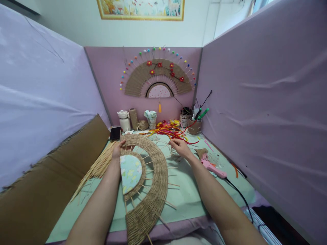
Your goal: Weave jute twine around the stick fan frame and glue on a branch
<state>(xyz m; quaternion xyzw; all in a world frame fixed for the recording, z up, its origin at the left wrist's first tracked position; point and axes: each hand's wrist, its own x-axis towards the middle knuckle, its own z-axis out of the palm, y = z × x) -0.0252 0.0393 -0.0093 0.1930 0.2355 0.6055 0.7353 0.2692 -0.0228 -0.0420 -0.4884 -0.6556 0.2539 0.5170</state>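
A half-round fan frame (158,170) of thin wooden sticks, woven with brown twine, stands on its side over the table. Its inner half-disc (131,173) is pale green with a flower pattern and has a twine border. My left hand (119,149) grips the frame's straight edge near the top, its fingers partly behind the weave. At the upper right, my right hand (178,147) pinches a thin strand of twine (163,144) beside the stick ends. Bare stick tips stick out past the outer band on the right.
Bundled sticks (100,163) lie at left beside a cardboard sheet (58,177). A pink glue gun (213,168) with a black cord rests at right. Red and orange pipe cleaners (171,131), a twine spool (133,118) and a tool pot (194,126) stand behind. A finished fan (158,73) hangs above.
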